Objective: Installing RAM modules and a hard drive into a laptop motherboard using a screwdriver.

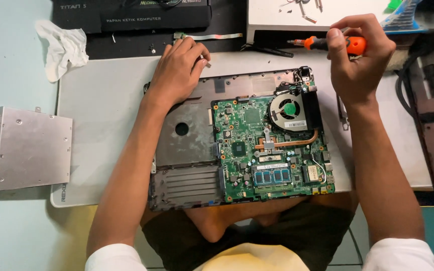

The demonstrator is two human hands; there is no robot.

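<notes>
An opened laptop base (187,145) lies on a grey mat, with a green motherboard (257,150) and a round cooling fan (290,110) on its right half. My left hand (179,70) rests on the far left corner of the base, fingers curled on its rim around a small metal part. My right hand (360,55) is raised beyond the far right corner and grips an orange-handled screwdriver (322,43), whose tip points left.
A silver optical drive (23,148) lies on the table at the left. A crumpled white cloth (64,47) sits at the far left, black boxes (141,17) behind, a white tray (302,17) with small parts at the far right.
</notes>
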